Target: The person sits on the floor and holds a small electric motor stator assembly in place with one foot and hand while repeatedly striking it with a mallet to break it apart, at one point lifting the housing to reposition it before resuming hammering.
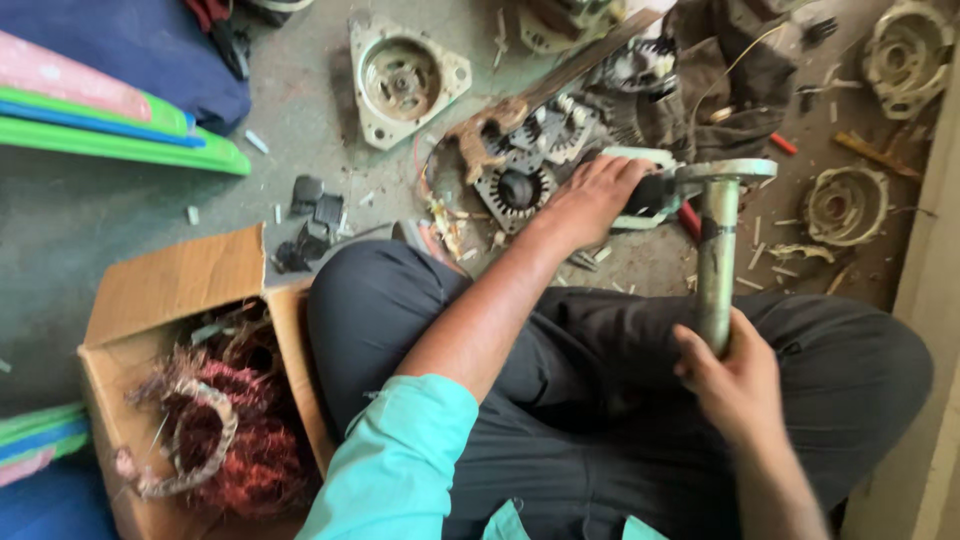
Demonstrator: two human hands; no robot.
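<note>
I sit cross-legged on a concrete floor in dark trousers [600, 340]. My left hand [590, 198] reaches forward and grips a dark motor part [650, 192] held in the head of a pale green metal tool [700, 172]. My right hand [738, 385] is closed around the lower end of that tool's long green pipe handle [716, 262], which stands over my right knee. Just left of my left hand lies a round laminated stator core [515, 188] with a rusty tool [500, 125] across it.
A cardboard box [170, 285] of tangled copper windings [235, 440] stands at my left knee. Round metal motor housings [400, 80] [845, 205] [905, 50], black plastic bits [315, 215], a dark cloth [725, 75] and scraps litter the floor. Green and pink mats [120, 135] lie far left; a wall [935, 260] stands right.
</note>
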